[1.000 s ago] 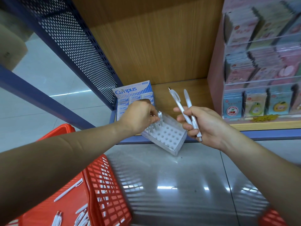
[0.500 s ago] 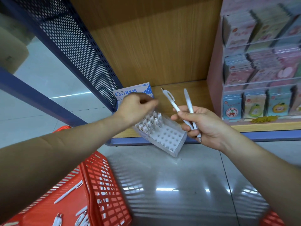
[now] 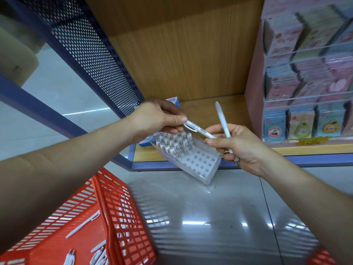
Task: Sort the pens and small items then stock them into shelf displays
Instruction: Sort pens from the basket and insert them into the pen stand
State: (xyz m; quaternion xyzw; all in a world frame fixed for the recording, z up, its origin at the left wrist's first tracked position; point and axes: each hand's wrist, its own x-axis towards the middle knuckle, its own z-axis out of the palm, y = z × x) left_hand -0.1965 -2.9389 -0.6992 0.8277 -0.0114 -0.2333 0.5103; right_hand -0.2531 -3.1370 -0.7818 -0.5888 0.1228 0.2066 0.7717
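A clear pen display box point(image 3: 198, 163) with a grid of holes leans on the shelf's front edge, its back rows filled with several white pens point(image 3: 174, 142). My left hand point(image 3: 158, 117) pinches the clip end of a white pen point(image 3: 199, 130) above the box. The other end of that pen lies between the fingers of my right hand point(image 3: 240, 148). My right hand also holds a second white pen point(image 3: 222, 121) that points upward.
A red plastic basket point(image 3: 114, 213) with several loose white pens stands on the floor at lower left. A blue Campus notebook pack point(image 3: 146, 139) lies on the wooden shelf point(image 3: 206, 109) behind the box. A pink display of card packets point(image 3: 305, 83) fills the right.
My left hand left the pen box, moved right and took hold of one of the two pens in my right hand. That pen now lies nearly level between both hands.
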